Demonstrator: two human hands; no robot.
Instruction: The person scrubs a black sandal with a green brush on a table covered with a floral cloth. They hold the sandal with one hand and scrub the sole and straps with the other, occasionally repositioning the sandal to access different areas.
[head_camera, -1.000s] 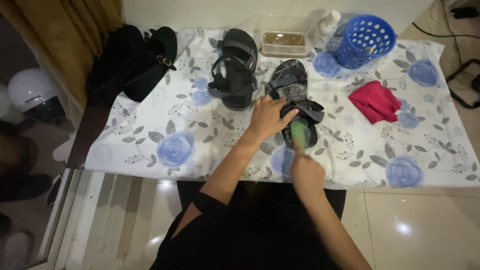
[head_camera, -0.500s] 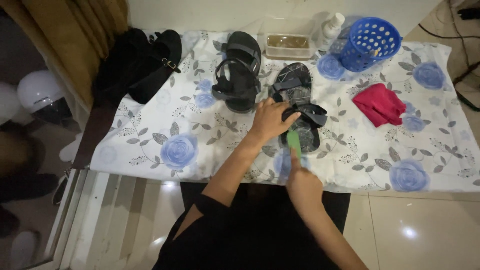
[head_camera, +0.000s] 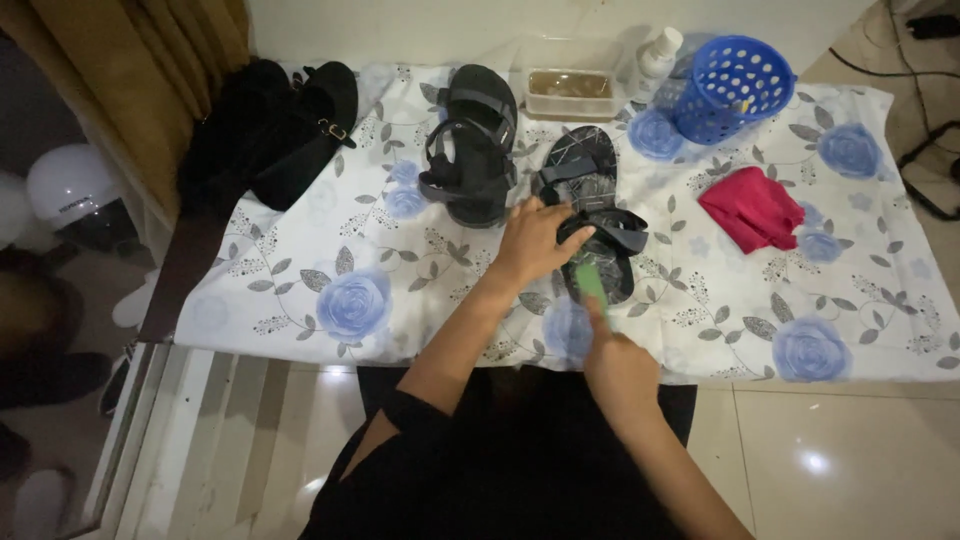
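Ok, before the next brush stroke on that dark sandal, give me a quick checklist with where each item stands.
1. Sandal steadied: left hand rests on the dark strappy sandal. Ok.
2. Brush in grip: right hand holds the green brush, its tip on the sandal's near end. Ok.
3. Sandal lies flat on the floral cloth. Ok.
4. Room around the work: the black sandal pair lies apart to the left, the red cloth apart to the right. Ok.
5. Bristle contact with the sole: hidden by the brush. Cannot tell.
6. Blue basket lies tipped on its side at the far edge. Not ok.
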